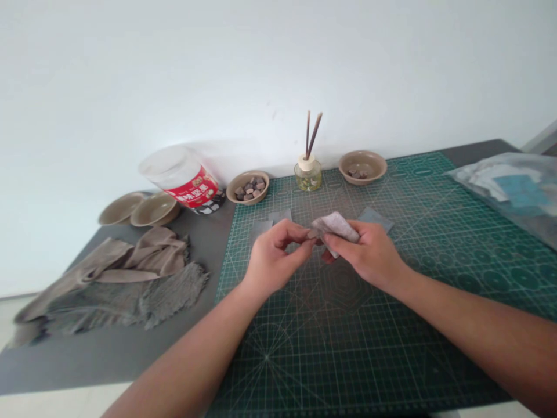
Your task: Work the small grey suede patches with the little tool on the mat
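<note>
A folded mottled grey cloth [335, 226] is held between both hands above a green cutting mat [348, 354]. The right hand's [369, 255] fingers [342, 244] close on it, while the left hand's [274, 261] curled fingers [300, 233] pinch its left end.

Left hand [274, 259], right hand [368, 255] close together, palms down.

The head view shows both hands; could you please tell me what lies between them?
A folded piece of mottled grey material lies between the left hand and the right hand, as the head view shows.
</note>
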### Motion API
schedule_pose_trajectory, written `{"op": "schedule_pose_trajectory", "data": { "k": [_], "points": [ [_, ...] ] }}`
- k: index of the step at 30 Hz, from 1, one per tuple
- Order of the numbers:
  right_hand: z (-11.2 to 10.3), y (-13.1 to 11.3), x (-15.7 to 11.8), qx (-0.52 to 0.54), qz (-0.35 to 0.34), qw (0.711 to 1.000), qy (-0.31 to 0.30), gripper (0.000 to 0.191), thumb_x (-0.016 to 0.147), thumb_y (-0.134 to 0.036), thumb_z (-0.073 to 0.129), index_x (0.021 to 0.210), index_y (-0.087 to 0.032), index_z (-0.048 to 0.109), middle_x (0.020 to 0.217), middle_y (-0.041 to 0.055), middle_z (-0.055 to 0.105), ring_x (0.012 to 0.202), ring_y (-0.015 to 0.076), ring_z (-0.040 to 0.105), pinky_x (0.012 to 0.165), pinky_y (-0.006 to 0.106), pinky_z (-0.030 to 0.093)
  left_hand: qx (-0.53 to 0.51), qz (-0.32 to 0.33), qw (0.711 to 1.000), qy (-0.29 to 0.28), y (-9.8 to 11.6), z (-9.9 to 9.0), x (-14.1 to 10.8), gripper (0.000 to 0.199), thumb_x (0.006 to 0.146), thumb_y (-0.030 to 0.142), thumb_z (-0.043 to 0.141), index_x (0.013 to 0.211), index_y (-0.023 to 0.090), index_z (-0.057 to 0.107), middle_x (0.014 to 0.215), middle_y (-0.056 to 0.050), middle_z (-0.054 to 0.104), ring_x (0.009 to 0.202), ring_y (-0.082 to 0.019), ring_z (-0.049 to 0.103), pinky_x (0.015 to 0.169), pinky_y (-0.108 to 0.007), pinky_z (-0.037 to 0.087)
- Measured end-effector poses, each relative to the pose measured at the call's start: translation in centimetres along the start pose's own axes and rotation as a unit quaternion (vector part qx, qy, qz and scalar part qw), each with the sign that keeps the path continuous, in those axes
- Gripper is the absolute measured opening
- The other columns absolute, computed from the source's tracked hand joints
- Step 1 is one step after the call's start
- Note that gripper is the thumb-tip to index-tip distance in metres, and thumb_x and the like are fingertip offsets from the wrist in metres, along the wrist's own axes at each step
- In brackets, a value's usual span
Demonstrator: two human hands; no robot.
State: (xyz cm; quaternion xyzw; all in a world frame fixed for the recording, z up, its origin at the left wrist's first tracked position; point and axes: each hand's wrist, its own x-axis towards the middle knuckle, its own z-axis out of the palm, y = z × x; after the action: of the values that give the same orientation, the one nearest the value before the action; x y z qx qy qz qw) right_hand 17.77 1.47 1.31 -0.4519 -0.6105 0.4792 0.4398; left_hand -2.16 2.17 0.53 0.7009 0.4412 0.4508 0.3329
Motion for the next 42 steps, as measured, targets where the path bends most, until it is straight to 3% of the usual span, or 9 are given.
{"op": "schedule_pose_trajectory", "data": {
  "k": [9, 12, 18, 21, 24, 32, 36, 40, 42],
  "points": [
    [0.3, -0.1, -0.2, 0.053, 0.016, 0.998, -0.006, 0.016, 0.088, -0.031, 0.069, 0.081, -0.018, 0.071, 0.065, 0.0006, 0.072, 0.06, 0.0162, 0.07, 0.056, 0.025, 0.056, -0.025, 0.003, 1.0, 0.011, 0.7, 0.1, -0.3, 0.007, 0.085, 0.018, 0.073, 0.087, 0.018, 0.066, 0.085, -0.003, 0.072, 0.078, -0.014, 0.068, 0.072, -0.026, 0.053],
    [0.3, 0.0, -0.2, 0.03, 0.03, 0.998, -0.036, 0.015, 0.089, -0.029, 0.068, 0.08, -0.017, 0.071, 0.065, 0.0007, 0.071, 0.059, 0.0158, 0.069, 0.055, 0.024, 0.054, -0.024, 0.002, 1.0, 0.01, 0.5, 0.1, -0.3, 0.008, 0.085, 0.019, 0.074, 0.085, 0.017, 0.066, 0.082, -0.003, 0.071, 0.074, -0.013, 0.066, 0.069, -0.025, 0.052],
    [0.5, -0.2, -0.6, 0.103, 0.029, 0.994, 0.018, 0.021, 0.089, -0.038, 0.07, 0.087, -0.017, 0.072, 0.07, 0.0011, 0.073, 0.057, 0.0159, 0.07, 0.054, 0.025, 0.057, -0.056, -0.001, 0.998, 0.029, -0.2, 0.0, 0.3, 0.012, 0.084, 0.019, 0.075, 0.083, 0.018, 0.063, 0.079, 0.0, 0.066, 0.071, -0.011, 0.06, 0.065, -0.023, 0.049],
    [0.2, -0.3, -0.6, 0.084, 0.015, 0.996, 0.017, 0.02, 0.088, -0.037, 0.071, 0.088, -0.017, 0.073, 0.073, 0.002, 0.074, 0.059, 0.0167, 0.071, 0.055, 0.025, 0.057, -0.111, -0.008, 0.993, 0.036, -0.3, -0.1, 0.8, 0.017, 0.083, 0.016, 0.075, 0.08, 0.018, 0.058, 0.088, -0.001, 0.065, 0.077, -0.011, 0.061, 0.067, -0.023, 0.051],
    [-0.2, -0.2, -0.3, 0.039, 0.002, 0.999, 0.035, 0.017, 0.089, -0.034, 0.07, 0.087, -0.018, 0.073, 0.068, 0.0009, 0.073, 0.059, 0.0165, 0.071, 0.056, 0.024, 0.056, -0.151, -0.021, 0.988, 0.036, -0.1, 0.0, 0.9, 0.016, 0.084, 0.016, 0.074, 0.091, 0.02, 0.06, 0.089, 0.0, 0.065, 0.074, -0.011, 0.063, 0.065, -0.024, 0.053],
    [-0.4, 0.4, -0.3, -0.041, -0.034, 0.998, 0.036, 0.016, 0.092, -0.035, 0.067, 0.096, -0.021, 0.074, 0.073, 0.0, 0.075, 0.062, 0.0176, 0.072, 0.057, 0.027, 0.054, -0.116, -0.073, 0.99, -0.023, 0.3, -0.1, 0.6, 0.017, 0.086, 0.02, 0.073, 0.102, 0.017, 0.071, 0.079, -0.003, 0.073, 0.072, -0.015, 0.071, 0.069, -0.028, 0.059],
    [-0.3, 0.2, -0.5, -0.105, -0.083, 0.99, 0.039, 0.013, 0.093, -0.032, 0.065, 0.093, -0.023, 0.075, 0.073, -0.0015, 0.075, 0.063, 0.0164, 0.071, 0.058, 0.027, 0.052, -0.101, -0.084, 0.991, 0.001, 0.4, 0.2, 0.3, 0.016, 0.086, 0.024, 0.073, 0.1, 0.018, 0.068, 0.075, -0.002, 0.071, 0.067, -0.015, 0.069, 0.063, -0.027, 0.057],
    [0.0, 0.2, -0.6, -0.178, -0.196, 0.964, 0.016, 0.019, 0.091, -0.022, 0.065, 0.108, -0.024, 0.075, 0.098, 0.0011, 0.078, 0.087, 0.018, 0.073, 0.079, 0.029, 0.055, -0.026, -0.065, 0.997, 0.022, 0.2, 0.3, 0.2, 0.013, 0.081, 0.022, 0.076, 0.084, 0.018, 0.065, 0.072, 0.0, 0.067, 0.064, -0.012, 0.063, 0.059, -0.023, 0.05],
    [0.1, 0.4, -0.5, -0.205, -0.213, 0.955, 0.008, 0.026, 0.091, -0.019, 0.065, 0.115, -0.023, 0.074, 0.105, 0.0032, 0.078, 0.093, 0.0189, 0.073, 0.085, 0.03, 0.055, 0.016, -0.053, 0.998, 0.029, -0.1, 0.3, 0.1, 0.015, 0.079, 0.022, 0.077, 0.077, 0.018, 0.063, 0.068, 0.002, 0.062, 0.06, -0.01, 0.058, 0.055, -0.021, 0.045]
  ]
}}
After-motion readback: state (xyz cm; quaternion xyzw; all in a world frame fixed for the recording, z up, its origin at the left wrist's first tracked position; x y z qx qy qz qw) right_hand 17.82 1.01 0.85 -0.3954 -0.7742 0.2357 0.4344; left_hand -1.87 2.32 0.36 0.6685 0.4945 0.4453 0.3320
